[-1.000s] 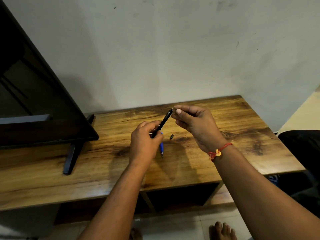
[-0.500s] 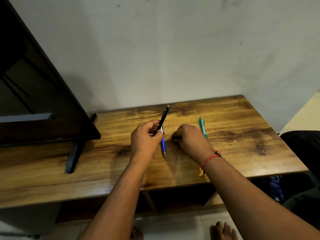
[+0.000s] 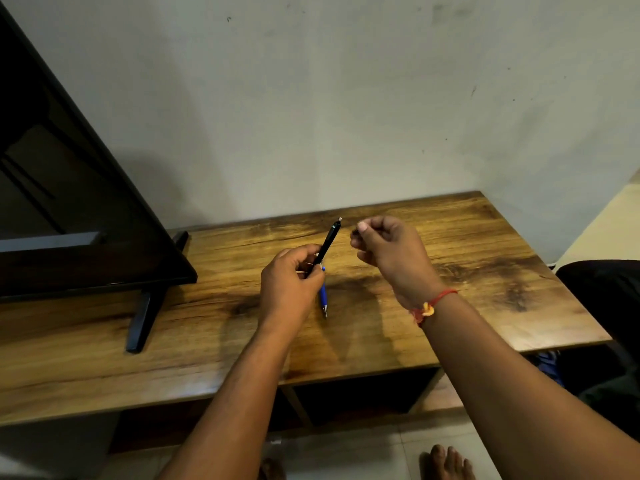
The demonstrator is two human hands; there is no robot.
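My left hand [image 3: 291, 285] grips the lower part of a black pen [image 3: 328, 242], which tilts up and to the right over the wooden table [image 3: 485, 258]. Its upper end is bare, with a light tip showing. My right hand [image 3: 388, 251] is raised just right of that end, fingers curled. It pinches a small dark piece [image 3: 354, 233] between thumb and forefinger. A blue pen [image 3: 323, 299] lies on the table below my left hand, partly hidden by it.
A black flat screen [image 3: 69, 220] stands on the table's left part, with its stand foot [image 3: 143, 317] reaching toward the front edge. A dark seat [image 3: 606, 306] is at the right. The wall runs close behind the table. Bare toes [image 3: 446, 462] show on the tiled floor.
My right hand went down to the table, picked up the small dark piece lying there and rose again beside the pen's upper end. It now hides a green pen. My left hand held still.
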